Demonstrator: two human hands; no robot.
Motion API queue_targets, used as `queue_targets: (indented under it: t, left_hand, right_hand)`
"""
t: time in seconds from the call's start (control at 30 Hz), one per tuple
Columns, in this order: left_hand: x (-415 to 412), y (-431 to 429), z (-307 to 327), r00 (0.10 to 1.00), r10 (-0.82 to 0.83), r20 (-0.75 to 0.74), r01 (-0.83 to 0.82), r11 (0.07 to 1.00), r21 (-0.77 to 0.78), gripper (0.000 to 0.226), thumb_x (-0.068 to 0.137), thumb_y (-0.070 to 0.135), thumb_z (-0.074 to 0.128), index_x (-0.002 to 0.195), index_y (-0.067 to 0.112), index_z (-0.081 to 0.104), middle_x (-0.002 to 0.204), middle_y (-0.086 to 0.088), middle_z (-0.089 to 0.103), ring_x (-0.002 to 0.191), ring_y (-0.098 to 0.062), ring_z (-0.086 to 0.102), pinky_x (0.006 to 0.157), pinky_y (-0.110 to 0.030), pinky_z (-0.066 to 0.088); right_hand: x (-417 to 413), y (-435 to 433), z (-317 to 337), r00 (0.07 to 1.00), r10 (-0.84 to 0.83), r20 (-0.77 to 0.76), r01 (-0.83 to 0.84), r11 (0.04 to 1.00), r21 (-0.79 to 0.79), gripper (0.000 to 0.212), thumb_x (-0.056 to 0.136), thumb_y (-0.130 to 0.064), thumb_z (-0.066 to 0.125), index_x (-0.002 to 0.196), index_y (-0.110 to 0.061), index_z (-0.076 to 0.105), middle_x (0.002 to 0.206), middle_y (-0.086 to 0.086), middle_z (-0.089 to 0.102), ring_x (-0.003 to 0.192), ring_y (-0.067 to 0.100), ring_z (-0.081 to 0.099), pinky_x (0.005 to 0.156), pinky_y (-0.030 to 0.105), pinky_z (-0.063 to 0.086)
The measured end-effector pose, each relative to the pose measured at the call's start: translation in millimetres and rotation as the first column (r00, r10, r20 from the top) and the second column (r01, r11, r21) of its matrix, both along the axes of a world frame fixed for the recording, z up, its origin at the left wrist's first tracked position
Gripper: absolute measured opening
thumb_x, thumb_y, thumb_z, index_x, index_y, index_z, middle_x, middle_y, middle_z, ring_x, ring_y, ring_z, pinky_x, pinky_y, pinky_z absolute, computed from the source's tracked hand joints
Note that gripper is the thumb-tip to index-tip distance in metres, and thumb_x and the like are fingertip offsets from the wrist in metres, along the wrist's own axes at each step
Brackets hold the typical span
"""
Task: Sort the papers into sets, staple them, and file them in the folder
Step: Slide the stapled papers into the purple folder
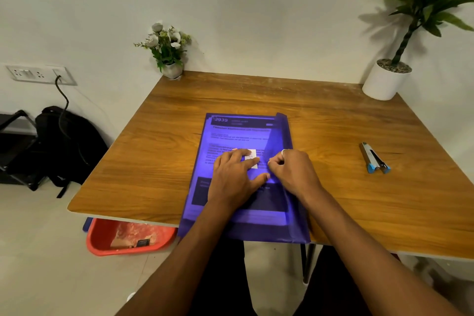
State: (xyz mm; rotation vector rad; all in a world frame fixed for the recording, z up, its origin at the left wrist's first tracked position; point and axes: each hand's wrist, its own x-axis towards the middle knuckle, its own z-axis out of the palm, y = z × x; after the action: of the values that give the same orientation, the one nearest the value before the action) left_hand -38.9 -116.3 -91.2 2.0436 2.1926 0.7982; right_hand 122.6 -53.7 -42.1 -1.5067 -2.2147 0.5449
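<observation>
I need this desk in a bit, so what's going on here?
A person at the wooden table is filing papers. The translucent purple folder already has printed sheets inside and overhangs the table's near edge. The left hand presses flat on the folder's cover, fingers straight. The right hand, fingers curled, seems to pinch the folder's flap along its right side. The stapler lies untouched further right, so stapling looks done and this is the filing stage.
</observation>
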Motion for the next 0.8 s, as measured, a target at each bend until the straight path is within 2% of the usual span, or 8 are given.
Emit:
queue_targets:
  t: [0.1,0.23,0.37,0.47,0.57,0.63,0.7,0.8]
  left_hand:
    - [2.2,-0.8,2.4,1.000,0.010,0.009,-0.010,1.000,0.022,0.057,0.085,0.064,0.051,0.126,0.031,0.071,0.139,0.005,0.059,0.128,-0.022,0.050,0.111,-0.041,0.034]
    - [3.6,-2.3,7.2,0.999,0.004,0.038,-0.004,1.000,-0.004,0.048,0.089,0.046,0.052,0.130,0.028,0.070,0.142,0.003,0.058,0.132,-0.024,0.047,0.114,-0.046,0.034]
    - [4.2,-3.4,6.6,1.000,0.006,0.031,-0.006,1.000,-0.011,0.046,0.089,0.041,0.049,0.129,0.028,0.070,0.140,0.003,0.059,0.131,-0.023,0.048,0.111,-0.047,0.037]
    - [4.4,-3.1,5.7,1.000,0.016,0.024,-0.016,1.000,0.002,0.044,0.090,0.040,0.048,0.126,0.028,0.071,0.138,0.003,0.061,0.127,-0.023,0.050,0.109,-0.045,0.038]
    - [4.5,-2.6,4.5,0.999,0.028,0.043,-0.027,1.000,-0.010,0.041,0.091,0.038,0.050,0.125,0.028,0.072,0.136,0.003,0.062,0.127,-0.023,0.050,0.110,-0.045,0.038]
    - [5.5,-2.6,7.8,0.998,0.029,0.063,-0.027,0.999,-0.024,0.040,0.091,0.037,0.051,0.124,0.027,0.072,0.136,0.003,0.063,0.127,-0.023,0.051,0.110,-0.045,0.038]
    - [6.5,-3.1,10.6,0.997,0.036,0.065,-0.034,0.999,-0.031,0.040,0.091,0.038,0.050,0.121,0.026,0.074,0.133,0.003,0.064,0.125,-0.024,0.053,0.108,-0.046,0.041]
    - [7.3,-5.1,13.5,0.997,0.054,0.049,-0.053,0.998,-0.019,0.041,0.090,0.041,0.048,0.116,0.026,0.075,0.127,0.004,0.067,0.118,-0.023,0.057,0.103,-0.045,0.044]
  right_hand:
    - [-8.2,-7.3,-1.3,0.994,-0.006,0.110,-0.002,0.997,0.071,0.028,0.085,-0.016,0.059,0.057,-0.013,0.055,0.058,0.001,0.054,0.059,0.024,0.053,0.051,0.032,0.032]
    - [-9.7,-9.7,1.5,0.988,-0.026,0.154,0.010,0.995,0.103,0.028,0.090,-0.021,0.058,0.063,-0.017,0.053,0.064,-0.001,0.053,0.058,0.019,0.049,0.048,0.029,0.026]
    - [-8.7,-11.4,-1.2,0.979,-0.055,0.195,0.030,0.992,0.126,0.023,0.093,-0.024,0.056,0.071,-0.017,0.058,0.067,-0.002,0.057,0.058,0.016,0.050,0.048,0.028,0.031]
    - [-8.2,-12.6,-1.8,0.982,-0.047,0.185,0.027,0.993,0.111,0.020,0.092,-0.030,0.058,0.077,-0.018,0.062,0.075,-0.003,0.063,0.068,0.020,0.059,0.056,0.028,0.038]
    - [1.7,-14.7,-10.2,1.000,-0.028,-0.005,0.028,0.999,-0.016,0.019,0.088,-0.042,0.068,0.097,-0.025,0.070,0.091,-0.012,0.065,0.087,0.013,0.062,0.072,0.030,0.048]
    - [14.9,-20.2,-17.4,0.972,0.019,-0.235,-0.029,0.999,-0.041,0.018,0.088,-0.040,0.072,0.095,-0.023,0.074,0.087,-0.011,0.064,0.086,0.009,0.062,0.078,0.031,0.051]
    - [25.2,-28.2,-18.4,0.888,0.026,-0.459,-0.045,0.999,-0.030,0.018,0.091,-0.030,0.073,0.079,-0.017,0.074,0.078,-0.004,0.067,0.078,0.014,0.063,0.073,0.033,0.050]
    - [30.2,-32.1,-12.6,0.743,-0.088,-0.664,0.035,0.995,-0.092,0.022,0.093,-0.024,0.070,0.075,-0.013,0.075,0.077,-0.001,0.074,0.079,0.013,0.068,0.074,0.029,0.052]
